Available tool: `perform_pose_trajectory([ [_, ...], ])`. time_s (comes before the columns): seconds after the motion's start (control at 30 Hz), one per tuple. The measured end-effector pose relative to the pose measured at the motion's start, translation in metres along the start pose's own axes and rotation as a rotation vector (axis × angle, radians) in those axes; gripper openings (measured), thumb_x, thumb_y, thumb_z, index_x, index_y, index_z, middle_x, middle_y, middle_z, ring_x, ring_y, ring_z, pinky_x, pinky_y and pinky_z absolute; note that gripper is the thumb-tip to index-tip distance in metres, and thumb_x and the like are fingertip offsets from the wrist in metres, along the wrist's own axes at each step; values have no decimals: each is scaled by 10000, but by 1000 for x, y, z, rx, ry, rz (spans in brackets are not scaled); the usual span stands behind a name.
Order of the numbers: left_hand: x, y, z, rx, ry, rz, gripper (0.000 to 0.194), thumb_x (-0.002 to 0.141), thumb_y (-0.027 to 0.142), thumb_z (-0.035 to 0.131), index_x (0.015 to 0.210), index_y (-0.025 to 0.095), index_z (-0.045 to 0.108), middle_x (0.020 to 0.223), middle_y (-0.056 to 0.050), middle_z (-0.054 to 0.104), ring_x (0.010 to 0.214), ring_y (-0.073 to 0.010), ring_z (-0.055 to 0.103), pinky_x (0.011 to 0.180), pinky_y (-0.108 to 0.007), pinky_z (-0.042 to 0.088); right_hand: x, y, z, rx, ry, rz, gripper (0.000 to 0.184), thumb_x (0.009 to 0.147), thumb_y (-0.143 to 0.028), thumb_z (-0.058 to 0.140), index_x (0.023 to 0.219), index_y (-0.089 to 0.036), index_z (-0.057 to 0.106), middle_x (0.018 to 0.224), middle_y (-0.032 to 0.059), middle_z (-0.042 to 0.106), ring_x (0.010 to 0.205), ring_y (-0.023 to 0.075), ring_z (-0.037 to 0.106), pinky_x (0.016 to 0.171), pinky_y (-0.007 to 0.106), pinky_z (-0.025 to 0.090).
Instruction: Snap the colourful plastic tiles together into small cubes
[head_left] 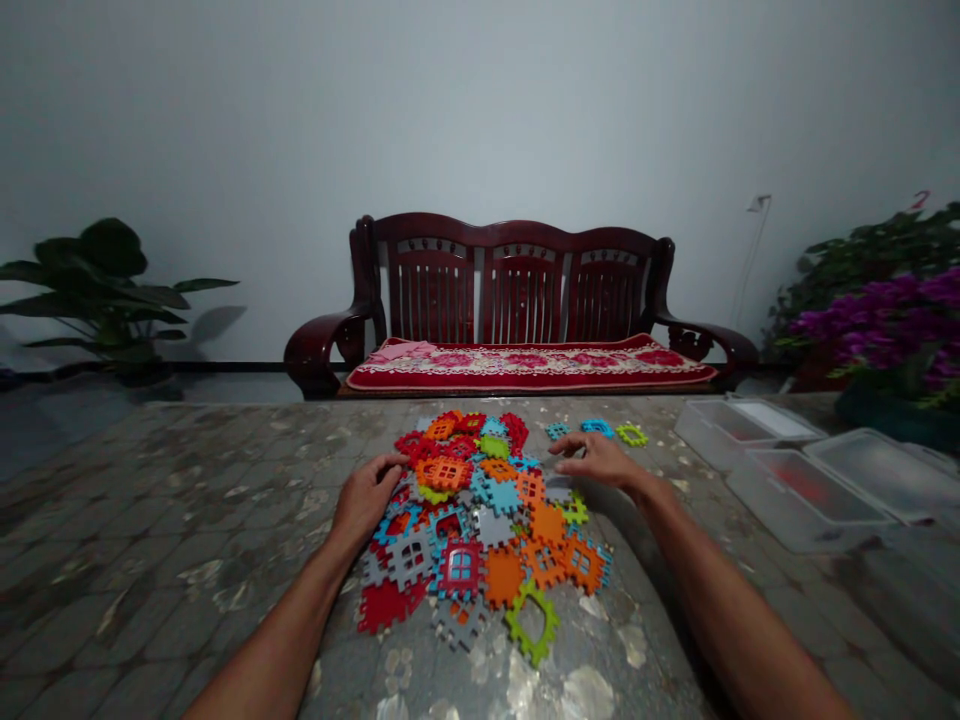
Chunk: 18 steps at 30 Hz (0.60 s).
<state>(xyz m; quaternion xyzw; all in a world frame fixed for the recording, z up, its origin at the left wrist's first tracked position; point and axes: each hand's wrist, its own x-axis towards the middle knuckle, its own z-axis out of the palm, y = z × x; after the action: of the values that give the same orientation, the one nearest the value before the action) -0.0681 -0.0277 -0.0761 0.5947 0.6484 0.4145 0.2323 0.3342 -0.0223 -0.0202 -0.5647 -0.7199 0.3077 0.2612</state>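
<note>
A heap of flat plastic building tiles with toothed edges [504, 577] is spread over the table, in red, orange, blue, grey and green. My left hand [367, 497] rests at the heap's left side, its fingertips against the red and orange tiles; I see nothing held in it. Over the right edge of the heap hovers my right hand [596, 460], thumb and fingers apart with nothing between them. Just beyond it lie a blue tile with an opening [597, 427], a smaller blue tile [556, 431] and a green tile [631, 434], apart from the heap.
Clear plastic boxes [806, 505] with lids stand on the right of the patterned grey table [225, 540], one with something red inside. Behind the table is a dark red wooden bench [517, 235] with a flowered cushion [540, 366]. Plants flank it, purple flowers [892, 320] at right.
</note>
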Motion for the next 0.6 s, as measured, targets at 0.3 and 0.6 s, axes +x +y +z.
perform_pose_trajectory([
  [0.3, 1, 0, 0, 31, 3, -7, 348, 796, 411, 531, 968, 256, 791, 1064, -39, 824, 1016, -265, 750, 913, -341, 559, -46, -1, 14, -287, 49, -58, 394, 711, -226, 825, 1099, -285, 786, 1173, 64, 765, 1120, 278, 691, 1027, 429, 508],
  [0.6, 5, -3, -1, 45, -5, 1, 342, 790, 423, 540, 959, 259, 788, 1046, -35, 826, 1019, -262, 752, 912, -326, 552, -38, 27, 12, -133, 383, -29, 338, 746, -302, 772, 1077, -236, 763, 1118, 83, 770, 1019, 262, 708, 917, 395, 546],
])
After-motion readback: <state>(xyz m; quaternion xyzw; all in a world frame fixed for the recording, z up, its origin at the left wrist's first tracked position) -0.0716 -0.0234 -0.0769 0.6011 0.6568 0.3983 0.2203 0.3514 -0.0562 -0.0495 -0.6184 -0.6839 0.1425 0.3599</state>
